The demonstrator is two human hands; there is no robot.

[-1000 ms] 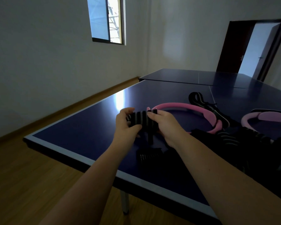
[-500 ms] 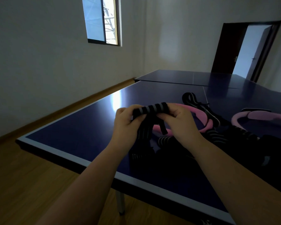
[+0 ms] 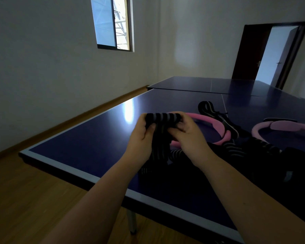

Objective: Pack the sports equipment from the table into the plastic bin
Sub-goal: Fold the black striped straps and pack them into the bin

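A black-and-grey striped elastic wrap [image 3: 163, 118] is stretched between my two hands above the blue table [image 3: 88, 148]. My left hand [image 3: 141, 140] grips its left end and my right hand [image 3: 188, 134] grips its right end, with the rest of the strap hanging down between them. Behind my hands lies a pink ring [image 3: 211, 120]. A second, paler pink ring [image 3: 278, 127] lies at the right. More striped wraps [image 3: 232, 150] and dark gear lie in a heap near my right forearm. No plastic bin is in view.
Another striped strap [image 3: 208, 107] lies beyond the first ring. A second table half [image 3: 201, 83] stands behind. The near table edge runs under my forearms, with wooden floor [image 3: 25, 199] to the left. An open doorway [image 3: 275, 55] is at the back right.
Both hands have lifted the striped wrap off the table and drawn it out between them. The camera has tilted slightly.
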